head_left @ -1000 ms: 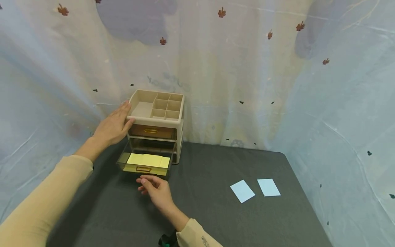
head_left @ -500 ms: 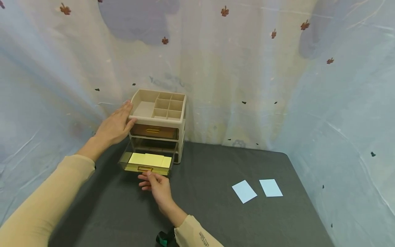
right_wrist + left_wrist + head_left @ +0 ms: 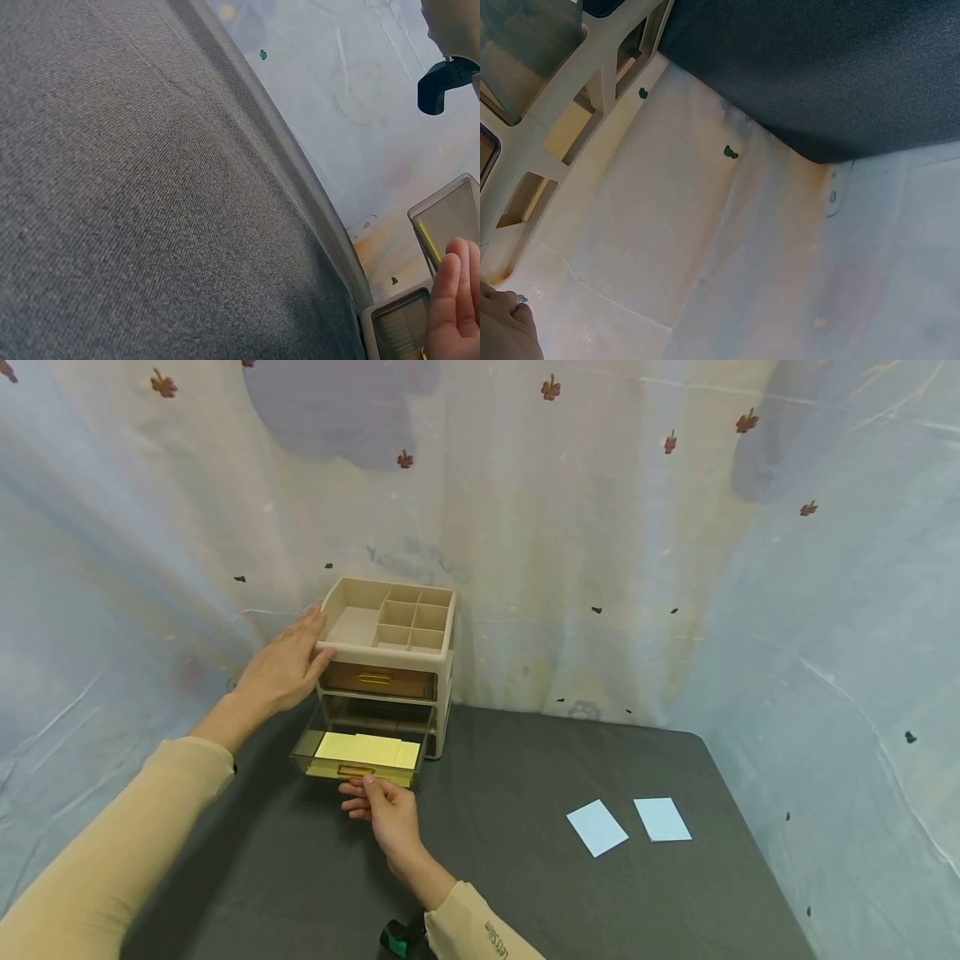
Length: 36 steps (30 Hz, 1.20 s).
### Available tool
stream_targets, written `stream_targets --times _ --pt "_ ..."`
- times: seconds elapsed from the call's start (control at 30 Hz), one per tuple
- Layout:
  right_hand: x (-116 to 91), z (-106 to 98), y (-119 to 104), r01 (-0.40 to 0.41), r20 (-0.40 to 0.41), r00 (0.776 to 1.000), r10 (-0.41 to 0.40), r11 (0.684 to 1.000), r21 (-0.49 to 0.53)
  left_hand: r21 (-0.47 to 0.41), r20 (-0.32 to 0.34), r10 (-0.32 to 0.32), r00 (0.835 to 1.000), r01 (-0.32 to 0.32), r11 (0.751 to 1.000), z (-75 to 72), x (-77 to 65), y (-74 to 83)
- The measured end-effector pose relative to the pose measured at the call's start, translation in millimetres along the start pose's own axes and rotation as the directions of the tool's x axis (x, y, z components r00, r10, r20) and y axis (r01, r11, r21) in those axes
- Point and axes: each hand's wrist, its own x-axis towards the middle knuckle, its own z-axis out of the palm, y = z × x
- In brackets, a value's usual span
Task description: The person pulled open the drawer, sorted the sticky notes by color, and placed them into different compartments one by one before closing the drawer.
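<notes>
A beige desktop organizer (image 3: 386, 649) with several top compartments stands at the back left of the table. Its lower, smoky see-through drawer (image 3: 303, 756) is pulled out and holds yellow paper slips (image 3: 367, 750). My left hand (image 3: 281, 668) rests against the organizer's left side, fingers straight along the wall and thumb at the front top edge. At the drawer front, my right hand (image 3: 390, 818) pinches the gold drawer handle (image 3: 354, 771) between thumb and index finger, the other fingers loosely bent below. The right wrist view shows the right fingers (image 3: 446, 289) in front of the drawer (image 3: 457, 206).
Two pale blue cards (image 3: 597, 828) (image 3: 662, 819) lie apart on the right of the dark table (image 3: 525, 893). Above the pulled-out drawer, the brown-fronted drawer (image 3: 378, 680) is pushed in. A patterned curtain (image 3: 525, 527) hangs close behind the organizer and along both sides.
My right hand has risen slightly from below the drawer front to its handle, and the thumb now overlaps it. The left hand, organizer and drawer keep their places; the whole view has shifted slightly.
</notes>
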Motion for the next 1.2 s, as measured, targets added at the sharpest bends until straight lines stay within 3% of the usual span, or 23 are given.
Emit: stream_targets --times 0.53,1.2 --pt "6 4 -4 0.005 -0.022 1.0 -0.005 1.0 0.002 -0.002 0.004 0.0 1.0 0.0 1.0 0.6 -0.7 -1.2" --pt "29 -2 -12 0.019 -0.03 0.999 -0.02 0.999 -0.039 -0.006 0.007 -0.012 1.0 0.012 1.0 0.3 -0.7 0.6"
